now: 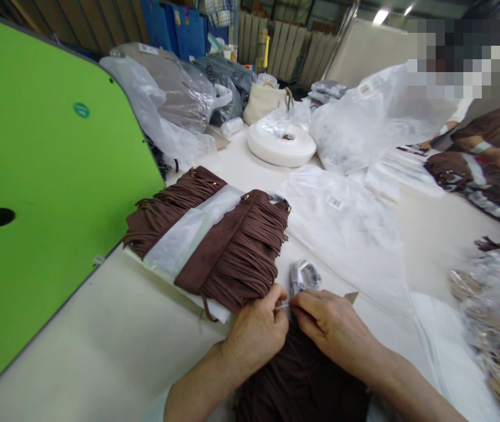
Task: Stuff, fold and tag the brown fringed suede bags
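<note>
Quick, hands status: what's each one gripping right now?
Left hand: fingers pinched shut on a thin white strand, resting on the dark brown fabric piece.
Right hand: fingertips pinched shut on the same strand, by a small crinkled silvery wrapper.

Lying on the white table (pixel 100 346) are two stacks of brown suede fringed pieces (pixel 214 240), one round white tape roll (pixel 281 143), one crumpled silvery wrapper (pixel 305 275) and two flat clear plastic bags with barcode labels (pixel 342 217).

Fringed stack (pixel 214 240) lies left of plastic bags (pixel 346 223).
</note>
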Demonstrator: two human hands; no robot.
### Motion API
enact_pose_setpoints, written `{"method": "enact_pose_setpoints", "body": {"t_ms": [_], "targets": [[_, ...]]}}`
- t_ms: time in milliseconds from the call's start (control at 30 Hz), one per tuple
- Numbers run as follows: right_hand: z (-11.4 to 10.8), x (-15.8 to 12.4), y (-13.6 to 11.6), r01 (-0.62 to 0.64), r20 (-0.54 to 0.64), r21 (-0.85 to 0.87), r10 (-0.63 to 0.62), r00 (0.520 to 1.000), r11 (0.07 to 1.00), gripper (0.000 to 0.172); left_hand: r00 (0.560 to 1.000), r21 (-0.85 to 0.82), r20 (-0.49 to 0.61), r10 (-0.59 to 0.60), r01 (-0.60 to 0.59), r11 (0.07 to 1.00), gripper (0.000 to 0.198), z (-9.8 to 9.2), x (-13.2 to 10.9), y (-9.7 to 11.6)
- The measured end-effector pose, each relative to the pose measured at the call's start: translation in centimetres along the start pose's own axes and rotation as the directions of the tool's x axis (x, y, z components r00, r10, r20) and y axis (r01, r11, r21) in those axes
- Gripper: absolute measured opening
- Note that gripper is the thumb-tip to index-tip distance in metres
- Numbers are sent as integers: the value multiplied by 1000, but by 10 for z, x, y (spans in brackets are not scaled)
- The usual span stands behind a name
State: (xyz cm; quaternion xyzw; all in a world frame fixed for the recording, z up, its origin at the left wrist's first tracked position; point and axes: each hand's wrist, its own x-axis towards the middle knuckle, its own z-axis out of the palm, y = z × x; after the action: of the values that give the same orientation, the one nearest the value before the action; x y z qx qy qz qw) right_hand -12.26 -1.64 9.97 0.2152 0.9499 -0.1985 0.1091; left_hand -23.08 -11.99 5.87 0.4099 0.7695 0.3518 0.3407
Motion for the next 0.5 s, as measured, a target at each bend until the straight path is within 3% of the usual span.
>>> {"method": "enact_pose_setpoints", "body": {"t_ms": [200, 500], "targets": [[-1, -3, 2, 10, -8, 30, -10, 1000, 999, 22, 999, -41, 20, 49, -48, 998, 13, 2, 1, -1], [-1, -4, -2, 40, -45, -37, -41, 998, 999, 22, 997, 56, 36, 70, -72, 996, 12, 0, -1, 2]]}}
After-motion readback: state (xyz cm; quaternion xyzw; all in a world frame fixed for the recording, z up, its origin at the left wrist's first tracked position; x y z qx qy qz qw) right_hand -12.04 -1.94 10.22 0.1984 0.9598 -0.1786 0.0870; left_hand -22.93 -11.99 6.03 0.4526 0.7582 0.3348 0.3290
